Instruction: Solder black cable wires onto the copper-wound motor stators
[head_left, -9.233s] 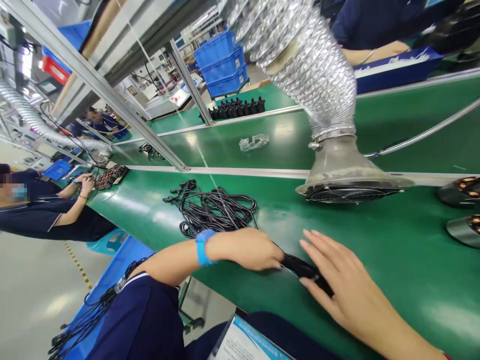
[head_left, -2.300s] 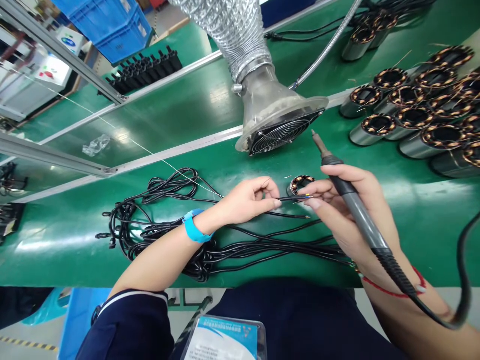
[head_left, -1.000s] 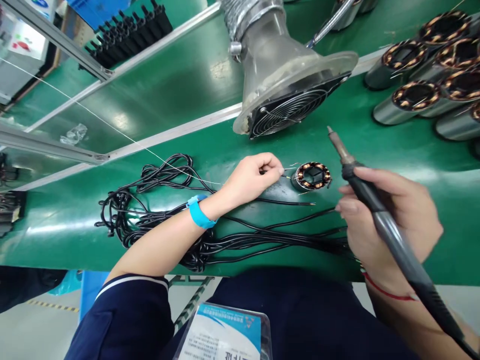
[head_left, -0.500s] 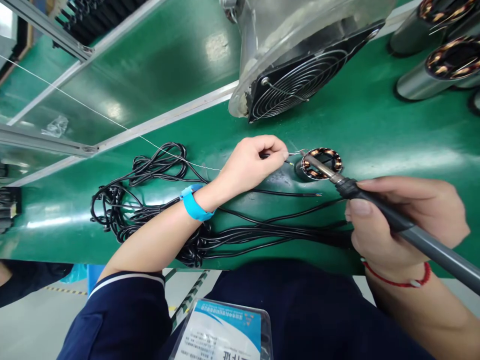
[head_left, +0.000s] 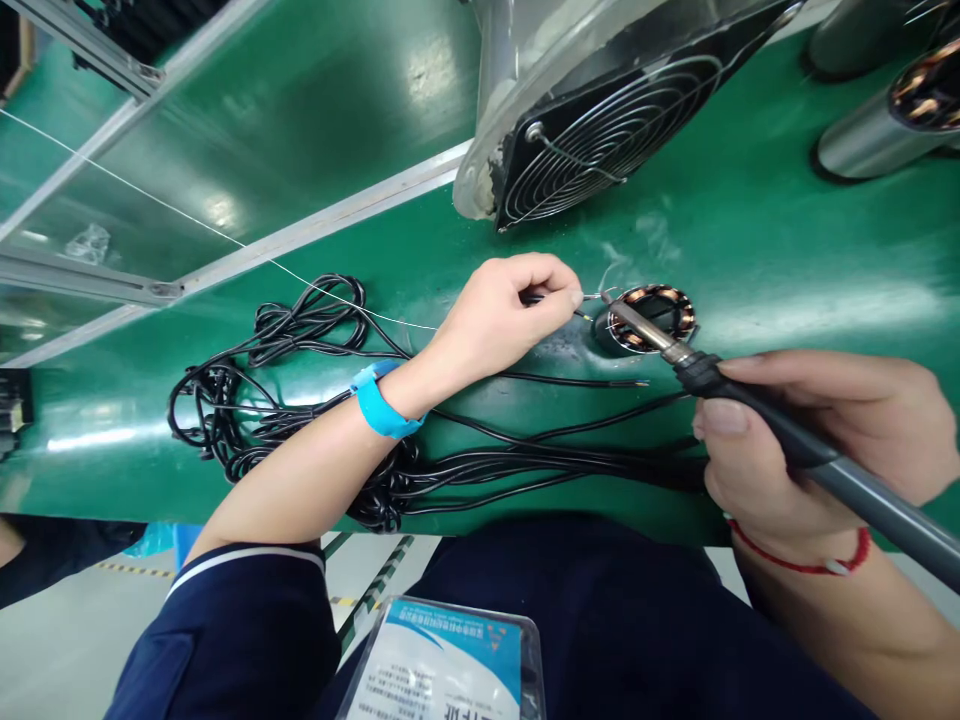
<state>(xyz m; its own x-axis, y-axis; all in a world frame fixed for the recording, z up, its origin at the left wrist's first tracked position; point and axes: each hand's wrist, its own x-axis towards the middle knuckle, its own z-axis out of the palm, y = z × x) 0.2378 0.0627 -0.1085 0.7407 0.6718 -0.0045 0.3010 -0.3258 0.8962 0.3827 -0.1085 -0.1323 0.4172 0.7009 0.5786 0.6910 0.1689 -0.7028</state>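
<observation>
My right hand is closed around the dark grip of a soldering iron, whose metal tip reaches the near left rim of a motor stator with copper windings. My left hand pinches the end of a black cable, its thin leads poking out toward the iron's tip. A thin pale wire, which looks like solder, runs in from the upper left to behind this hand. Faint smoke curls up above the tip. Fingers and iron hide the exact contact point.
Black cables lie in coils and bundles in front of me. A fan with a wire guard stands behind the stator. More stators stand at the upper right. A metal rail crosses the bench; another person's sleeve shows at lower left.
Smoke now rises above the iron's tip. The view has shifted slightly; both hands keep nearly the same pose at the stator.
</observation>
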